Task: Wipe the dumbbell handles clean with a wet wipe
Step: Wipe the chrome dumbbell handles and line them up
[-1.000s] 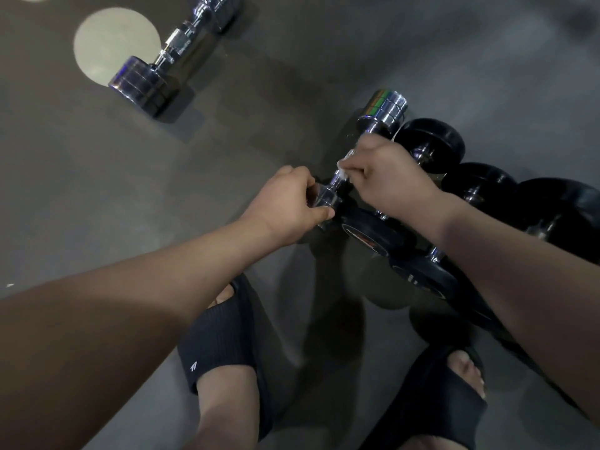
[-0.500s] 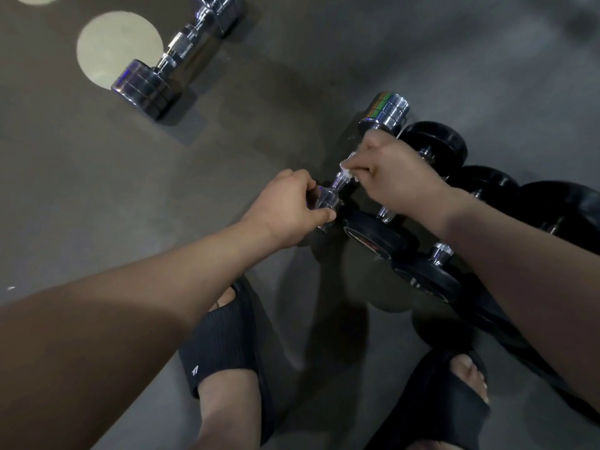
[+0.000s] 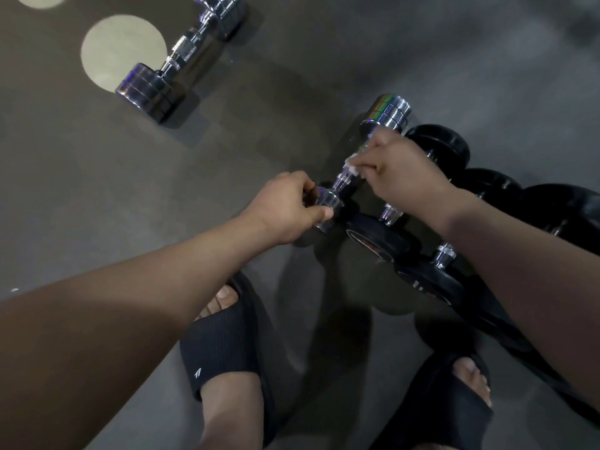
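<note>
The chrome dumbbell (image 3: 342,185) lay on the floor (image 3: 97,190), angled away from the person and just beside a row of black dumbbells (image 3: 376,238). The wet wipe (image 3: 352,167) showed as a small white wad against the near part of its handle. The right grip (image 3: 399,170) pinched the wipe, fingers curled down over the shaft. The left grip (image 3: 285,206) was curled round the near chrome head, apparently steadying it.

Judging by this, the wiping of this handle was under way. To do it well, the wipe would likely need to wrap the shaft rather than dab it. It should run the full length between both heads. The left grip could roll the dumbbell so the underside gets reached. Holding the head firmly should keep the dumbbell from rolling into the black ones.

No container showed in view, neither a wipe packet nor a bin.

A second chrome dumbbell (image 3: 181,60) lay well apart at the far left, near a pale round patch (image 3: 113,50). Black sandals (image 3: 224,345) stood below the arms.
</note>
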Tool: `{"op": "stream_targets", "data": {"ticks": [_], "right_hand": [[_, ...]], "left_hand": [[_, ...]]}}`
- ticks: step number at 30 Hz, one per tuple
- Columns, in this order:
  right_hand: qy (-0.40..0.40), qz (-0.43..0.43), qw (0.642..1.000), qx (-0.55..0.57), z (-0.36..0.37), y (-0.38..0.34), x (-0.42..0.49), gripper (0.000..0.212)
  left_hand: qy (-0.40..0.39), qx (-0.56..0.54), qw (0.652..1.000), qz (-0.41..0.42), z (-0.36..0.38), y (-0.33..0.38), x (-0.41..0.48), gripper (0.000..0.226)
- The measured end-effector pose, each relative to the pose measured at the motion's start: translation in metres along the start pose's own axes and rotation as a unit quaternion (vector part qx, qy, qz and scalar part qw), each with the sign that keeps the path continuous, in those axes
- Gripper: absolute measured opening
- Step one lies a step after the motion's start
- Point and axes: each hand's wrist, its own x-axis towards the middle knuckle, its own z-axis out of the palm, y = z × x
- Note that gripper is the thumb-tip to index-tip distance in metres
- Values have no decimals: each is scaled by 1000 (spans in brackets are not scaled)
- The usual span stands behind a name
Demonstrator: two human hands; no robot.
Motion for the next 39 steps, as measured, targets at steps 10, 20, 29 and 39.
{"op": "stream_targets", "data": {"ticks": [10, 20, 29, 39], "right_hand": [[28, 4, 1000, 10, 5, 0, 2, 17], [73, 80, 994, -6, 8, 11, 9, 16], [61, 56, 996, -27, 10, 8, 15, 18], [20, 39, 997, -64, 10, 2, 21, 19]], "left_hand": [[-2, -24, 1000, -10, -3, -2, 0, 48], [1, -1, 1000, 27, -2, -7, 2, 42], [0, -14, 1000, 14, -8, -6, 0, 38], [5, 3, 1000, 27, -4, -6, -1, 37]]}}
